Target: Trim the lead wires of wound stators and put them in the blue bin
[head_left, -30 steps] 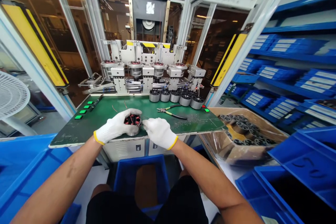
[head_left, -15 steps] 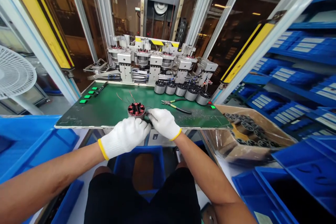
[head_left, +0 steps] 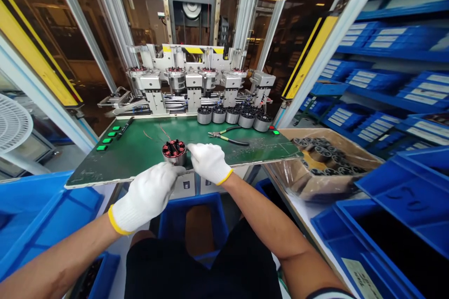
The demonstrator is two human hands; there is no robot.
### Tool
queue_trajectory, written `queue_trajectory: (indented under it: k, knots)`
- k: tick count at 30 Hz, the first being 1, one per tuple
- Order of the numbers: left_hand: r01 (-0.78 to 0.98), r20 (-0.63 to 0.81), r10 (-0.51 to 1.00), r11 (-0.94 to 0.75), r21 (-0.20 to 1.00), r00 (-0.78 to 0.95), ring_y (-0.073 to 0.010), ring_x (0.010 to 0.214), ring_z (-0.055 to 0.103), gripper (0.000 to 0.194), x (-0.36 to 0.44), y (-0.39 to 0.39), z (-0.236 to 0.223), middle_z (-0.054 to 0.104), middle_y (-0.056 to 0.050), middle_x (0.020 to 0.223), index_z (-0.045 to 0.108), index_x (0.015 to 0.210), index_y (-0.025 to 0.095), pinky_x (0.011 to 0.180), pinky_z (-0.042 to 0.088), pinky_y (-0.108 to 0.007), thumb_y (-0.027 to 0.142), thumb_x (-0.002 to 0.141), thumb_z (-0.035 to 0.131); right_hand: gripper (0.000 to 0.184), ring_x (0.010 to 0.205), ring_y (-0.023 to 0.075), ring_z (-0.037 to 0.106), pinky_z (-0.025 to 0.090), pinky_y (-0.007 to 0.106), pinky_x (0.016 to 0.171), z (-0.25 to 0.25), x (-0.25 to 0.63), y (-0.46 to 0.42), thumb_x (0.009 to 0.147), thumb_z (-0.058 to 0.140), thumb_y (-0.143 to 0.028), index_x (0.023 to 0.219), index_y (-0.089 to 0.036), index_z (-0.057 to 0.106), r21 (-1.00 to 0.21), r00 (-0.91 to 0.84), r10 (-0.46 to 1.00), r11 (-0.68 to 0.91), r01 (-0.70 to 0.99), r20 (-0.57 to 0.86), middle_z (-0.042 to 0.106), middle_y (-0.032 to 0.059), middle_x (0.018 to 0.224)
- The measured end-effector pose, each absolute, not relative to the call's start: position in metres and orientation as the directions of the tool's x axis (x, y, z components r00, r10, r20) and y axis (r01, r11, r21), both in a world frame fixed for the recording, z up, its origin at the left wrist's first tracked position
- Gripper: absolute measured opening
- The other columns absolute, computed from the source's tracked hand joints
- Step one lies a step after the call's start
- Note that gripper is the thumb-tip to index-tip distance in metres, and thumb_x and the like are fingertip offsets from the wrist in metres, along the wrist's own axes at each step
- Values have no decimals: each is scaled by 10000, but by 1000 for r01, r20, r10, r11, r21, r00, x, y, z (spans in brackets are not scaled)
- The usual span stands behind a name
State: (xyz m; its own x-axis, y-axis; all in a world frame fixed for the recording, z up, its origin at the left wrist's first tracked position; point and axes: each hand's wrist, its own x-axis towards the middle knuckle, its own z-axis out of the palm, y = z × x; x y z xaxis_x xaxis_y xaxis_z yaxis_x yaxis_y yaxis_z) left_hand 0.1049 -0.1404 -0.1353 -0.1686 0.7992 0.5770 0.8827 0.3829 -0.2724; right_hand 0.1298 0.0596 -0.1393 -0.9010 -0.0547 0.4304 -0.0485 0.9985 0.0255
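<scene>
A small round motor stator [head_left: 174,151] with red copper windings stands on the green work table [head_left: 136,156] near its front edge. My right hand [head_left: 209,162], in a white glove, rests on the table just right of the stator, its fingertips pinched close to the stator's side, likely on a thin wire I cannot make out. My left hand [head_left: 145,195], also gloved, hovers in front of and below the table edge, curled loosely, its fingertips near the stator's base. Thin loose wires trail from the stator across the table behind it.
Pliers [head_left: 228,137] lie on the table to the right. Several grey stators [head_left: 233,116] line the table's back edge before a winding machine [head_left: 196,84]. A cardboard box of stators [head_left: 324,161] sits to the right, blue bins [head_left: 400,205] and shelves around, green buttons [head_left: 108,139] at left.
My left hand let go of the stator and drew back toward me below the table edge. The stator now stands alone on the table, my right hand still beside it.
</scene>
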Motion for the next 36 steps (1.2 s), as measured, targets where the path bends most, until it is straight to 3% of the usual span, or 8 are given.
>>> queue_trajectory:
  k: [4, 8, 14, 21, 25, 29, 33, 36]
  knots:
    - [898, 632, 701, 439, -18, -330, -170, 878, 639, 240, 102, -147, -133, 680, -55, 974, 594, 1014, 175, 756, 483, -254, 218, 899, 387, 298, 805, 242, 604, 381, 326, 654, -140, 130, 60, 893, 351, -261, 1107, -238, 558, 52, -895, -60, 998, -41, 441, 640, 52, 887]
    - [773, 525, 590, 586, 244, -613, -166, 858, 643, 272, 109, -144, -117, 687, -21, 966, 571, 1064, 199, 719, 466, -255, 333, 926, 379, 260, 804, 245, 608, 396, 330, 659, -139, 132, 59, 876, 381, -265, 1057, -222, 563, 75, -916, -74, 996, -48, 394, 640, 52, 873]
    - [620, 407, 471, 650, 439, -783, -152, 909, 624, 236, 111, -136, -94, 665, 49, 1008, 542, 1077, 291, 766, 441, -272, 370, 917, 388, 206, 771, 274, 623, 421, 356, 629, -137, 138, 59, 848, 396, -222, 960, -194, 567, 122, -927, -140, 987, -103, 349, 642, 69, 828]
    - [620, 373, 505, 713, 327, -778, -207, 886, 619, 259, 99, -99, -53, 659, 3, 991, 579, 1026, 273, 719, 453, -308, 321, 872, 376, 128, 715, 320, 623, 441, 404, 547, -143, 154, 35, 794, 420, -173, 856, -146, 529, 130, -931, -136, 987, -97, 338, 615, 119, 762]
    - [607, 299, 545, 774, 179, -783, -267, 948, 614, 311, 96, -62, -41, 657, -68, 1022, 607, 1051, 227, 772, 459, -373, 251, 830, 390, 155, 675, 317, 622, 442, 404, 511, -152, 160, 16, 798, 415, -158, 884, -117, 538, 134, -934, -137, 986, -97, 331, 605, 128, 726]
    - [615, 288, 559, 771, 165, -778, -297, 972, 609, 313, 91, -48, -48, 649, -104, 1046, 600, 1069, 192, 752, 460, -398, 254, 850, 384, 220, 678, 314, 625, 446, 403, 502, -159, 158, 11, 837, 371, -166, 960, -99, 541, 165, -925, -142, 982, -88, 351, 605, 136, 739]
    - [704, 448, 561, 657, 272, -696, -225, 927, 620, 265, 88, -74, -53, 672, -11, 1000, 613, 1055, 260, 721, 447, -309, 319, 874, 430, 194, 679, 292, 637, 471, 399, 542, -159, 155, 15, 847, 385, -213, 951, -171, 543, 78, -951, -52, 997, -29, 306, 619, 87, 731]
    - [811, 586, 615, 569, 134, -528, -184, 893, 612, 222, 86, -106, -61, 655, 2, 1017, 639, 1016, 257, 717, 441, -277, 329, 871, 487, 159, 711, 284, 642, 480, 391, 583, -154, 156, 19, 849, 406, -263, 918, -191, 530, 39, -957, -55, 998, -46, 285, 630, 68, 757]
